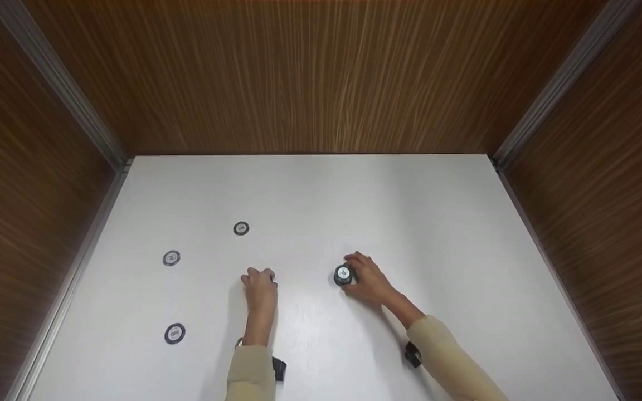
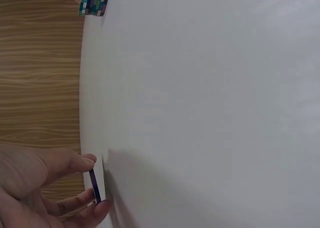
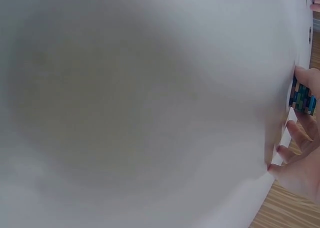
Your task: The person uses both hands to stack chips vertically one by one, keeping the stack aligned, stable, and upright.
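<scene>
1. Beige fabric sleeves (image 1: pixel 251 374) reached up from the bottom edge, one on each of a person's arms, with small black wrist devices (image 1: pixel 279 368) showing beside them.

2. Left of centre, the left hand (image 1: pixel 261 294) pinched a thin, dark, round chip (image 2: pixel 95 185) between thumb and fingertips. Seen from the left wrist, the chip was edge-on and tilted; whether it touched the surface could not be told.

3. Near the middle, the right hand (image 1: pixel 371 283) grasped an upright stack of round chips (image 1: pixel 343 274) from its right side, thumb and fingers around it. Its top had a white centre in a dark ring; its side showed blocks of teal, dark blue and peach.

4. Three dark-rimmed round chips with pale centres (image 1: pixel 175 333) lay flat and well apart, left of the stack: one near, one farther back, one farthest and closer to the middle.

5. Beneath everything spread a smooth white tabletop (image 1: pixel 443 223), enclosed by brown wood-grain panels (image 1: pixel 310 78) with grey metal strips (image 1: pixel 59 78) at the corners.
</scene>
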Demonstrator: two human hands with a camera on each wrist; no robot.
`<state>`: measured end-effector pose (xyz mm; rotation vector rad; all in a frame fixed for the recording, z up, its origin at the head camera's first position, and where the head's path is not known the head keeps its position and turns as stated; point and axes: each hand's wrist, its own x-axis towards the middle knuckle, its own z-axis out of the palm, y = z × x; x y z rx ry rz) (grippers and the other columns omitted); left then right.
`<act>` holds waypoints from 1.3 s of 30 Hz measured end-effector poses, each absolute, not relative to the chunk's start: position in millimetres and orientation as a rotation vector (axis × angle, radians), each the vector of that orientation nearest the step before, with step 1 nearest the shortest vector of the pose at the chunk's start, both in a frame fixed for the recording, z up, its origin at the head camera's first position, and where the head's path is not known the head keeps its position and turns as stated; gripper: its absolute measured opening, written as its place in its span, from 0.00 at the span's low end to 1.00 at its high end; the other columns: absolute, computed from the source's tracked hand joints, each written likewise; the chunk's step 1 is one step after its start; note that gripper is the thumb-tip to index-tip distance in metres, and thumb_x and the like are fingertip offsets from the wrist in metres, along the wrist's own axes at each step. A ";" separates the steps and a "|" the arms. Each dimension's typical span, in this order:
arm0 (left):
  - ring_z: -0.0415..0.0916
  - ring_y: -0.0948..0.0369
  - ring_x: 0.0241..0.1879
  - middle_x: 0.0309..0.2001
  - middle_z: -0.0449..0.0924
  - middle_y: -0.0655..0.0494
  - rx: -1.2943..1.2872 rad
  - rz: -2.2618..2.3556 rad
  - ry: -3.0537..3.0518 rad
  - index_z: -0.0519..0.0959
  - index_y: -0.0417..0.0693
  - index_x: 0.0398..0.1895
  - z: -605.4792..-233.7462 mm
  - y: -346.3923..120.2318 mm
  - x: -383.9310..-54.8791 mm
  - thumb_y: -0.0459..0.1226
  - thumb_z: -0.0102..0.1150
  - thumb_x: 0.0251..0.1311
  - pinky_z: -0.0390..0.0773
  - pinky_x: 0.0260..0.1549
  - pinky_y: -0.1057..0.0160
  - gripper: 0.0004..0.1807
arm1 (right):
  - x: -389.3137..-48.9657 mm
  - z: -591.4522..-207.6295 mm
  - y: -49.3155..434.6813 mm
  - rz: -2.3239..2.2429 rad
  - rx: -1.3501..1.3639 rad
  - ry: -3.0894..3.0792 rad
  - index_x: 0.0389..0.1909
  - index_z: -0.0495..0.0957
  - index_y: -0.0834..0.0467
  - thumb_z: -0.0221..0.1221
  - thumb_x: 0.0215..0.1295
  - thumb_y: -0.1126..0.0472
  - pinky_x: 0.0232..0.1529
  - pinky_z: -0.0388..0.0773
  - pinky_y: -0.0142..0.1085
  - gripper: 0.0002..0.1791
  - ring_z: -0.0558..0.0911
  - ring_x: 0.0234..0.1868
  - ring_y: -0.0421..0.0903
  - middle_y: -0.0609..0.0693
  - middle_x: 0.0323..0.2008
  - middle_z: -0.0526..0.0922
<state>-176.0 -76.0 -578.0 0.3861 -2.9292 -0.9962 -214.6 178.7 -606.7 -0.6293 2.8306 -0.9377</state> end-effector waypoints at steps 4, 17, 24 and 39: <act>0.66 0.46 0.42 0.37 0.67 0.40 0.400 -1.009 -2.941 0.79 0.33 0.36 -577.8 -75.7 -176.7 0.26 0.61 0.51 0.76 0.36 0.57 0.08 | -213.8 -606.0 178.7 -0.935 -0.616 2.825 0.52 0.71 0.64 0.69 0.47 0.59 0.66 0.46 0.47 0.30 0.58 0.65 0.56 0.56 0.58 0.68; 0.68 0.47 0.36 0.34 0.67 0.42 0.320 -0.957 -2.911 0.79 0.34 0.33 -575.1 -69.8 -175.5 0.22 0.61 0.47 0.75 0.32 0.58 0.09 | -212.3 -601.0 178.8 -0.910 -0.610 2.801 0.51 0.71 0.63 0.68 0.49 0.58 0.67 0.45 0.46 0.28 0.57 0.65 0.55 0.55 0.59 0.66; 0.67 0.50 0.37 0.36 0.68 0.44 0.210 -1.035 -2.939 0.79 0.36 0.38 -562.3 -58.0 -177.3 0.23 0.63 0.46 0.76 0.32 0.60 0.13 | -214.5 -604.4 179.2 -0.927 -0.638 2.806 0.51 0.71 0.64 0.68 0.48 0.59 0.67 0.46 0.47 0.29 0.58 0.65 0.56 0.56 0.58 0.67; 0.70 0.52 0.40 0.36 0.70 0.47 -0.071 -0.993 -2.963 0.81 0.43 0.38 -556.0 -7.9 -172.7 0.28 0.66 0.45 0.77 0.35 0.60 0.14 | -214.3 -606.2 180.1 -1.000 -0.740 2.828 0.47 0.72 0.66 0.69 0.47 0.62 0.64 0.49 0.55 0.26 0.60 0.63 0.61 0.60 0.55 0.69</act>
